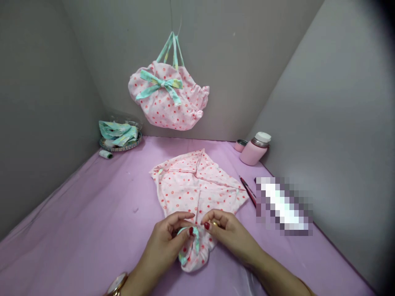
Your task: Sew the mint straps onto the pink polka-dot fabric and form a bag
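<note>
A pink dotted cloth point(197, 185) lies folded on the purple table cover point(92, 213), its near end gathered into a bunch. My left hand point(171, 236) pinches a mint-green strip point(188, 242) wound round that gathered end. My right hand point(224, 230) pinches the same spot from the right, fingertips closed on the cloth and strip. The two hands almost touch. A finished pink dotted bag point(168, 96) with a mint bow and mint handles hangs on the back wall above.
A tray of mint fabric strips point(120, 135) and a small spool point(105, 154) sit at the back left. A pink flask point(255, 150) with its cup stands back right. A pink pen-like tool point(247, 190) lies right of the cloth, beside a blurred patch. Grey walls enclose three sides.
</note>
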{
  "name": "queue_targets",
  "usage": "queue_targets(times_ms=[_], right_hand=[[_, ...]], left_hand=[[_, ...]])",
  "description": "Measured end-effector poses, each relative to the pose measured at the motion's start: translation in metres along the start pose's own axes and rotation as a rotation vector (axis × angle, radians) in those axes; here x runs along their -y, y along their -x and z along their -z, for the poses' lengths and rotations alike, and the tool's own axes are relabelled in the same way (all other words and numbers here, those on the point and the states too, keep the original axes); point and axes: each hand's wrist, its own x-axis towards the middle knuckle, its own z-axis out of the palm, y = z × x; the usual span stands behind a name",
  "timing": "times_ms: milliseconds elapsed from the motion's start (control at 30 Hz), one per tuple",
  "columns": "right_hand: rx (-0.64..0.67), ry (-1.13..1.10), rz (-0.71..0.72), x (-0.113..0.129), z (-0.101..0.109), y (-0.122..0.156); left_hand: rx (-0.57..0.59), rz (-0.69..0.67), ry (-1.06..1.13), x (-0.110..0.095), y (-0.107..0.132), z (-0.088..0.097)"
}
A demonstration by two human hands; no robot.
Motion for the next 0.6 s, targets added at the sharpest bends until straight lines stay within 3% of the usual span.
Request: queue_targets(times_ms=[167, 467, 600], right_hand=[[0.06, -0.009, -0.093, -0.003, -0.007, 0.0], [0.006, 0.115, -0.06, 0.001, -0.009, 0.001], [-0.008, 0.11, -0.069, 0.005, -0.013, 0.001]], left_hand=[[0.002, 0.008, -0.013, 0.0, 0.0, -0.001], [0.056, 0.061, 0.116, 0.001, -0.004, 0.0], [0.051, 0.042, 0.004, 0.001, -0.003, -0.001]])
